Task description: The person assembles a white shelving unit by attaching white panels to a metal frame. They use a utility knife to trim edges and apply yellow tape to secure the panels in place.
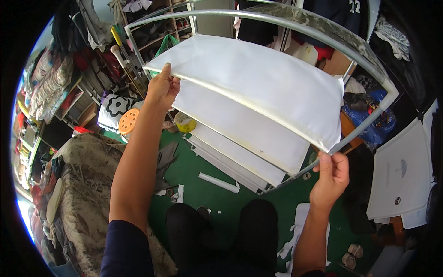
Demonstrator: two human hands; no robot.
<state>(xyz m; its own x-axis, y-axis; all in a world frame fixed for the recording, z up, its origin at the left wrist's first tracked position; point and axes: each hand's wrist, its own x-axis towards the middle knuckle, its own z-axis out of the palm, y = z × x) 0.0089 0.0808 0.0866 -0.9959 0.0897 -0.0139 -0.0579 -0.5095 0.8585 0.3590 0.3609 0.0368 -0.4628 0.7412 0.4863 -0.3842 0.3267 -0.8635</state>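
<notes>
A grey metal rack with several white shelves stands in front of me. Over its top shelf lies a smooth white sheet, its front edge running from one of my hands to the other. My left hand pinches that edge near the left front corner, thumb on top. At the right front corner, beside the rack's tube, my right hand is closed with thumb and fingers on the sheet's corner. Below is a second white shelf. The sheet's underside is hidden.
A camouflage-patterned cover spreads at the left, near an orange round stool top. White strips and scraps lie on the green floor. A yellow tape roll sits beside the rack; a white panel leans at right.
</notes>
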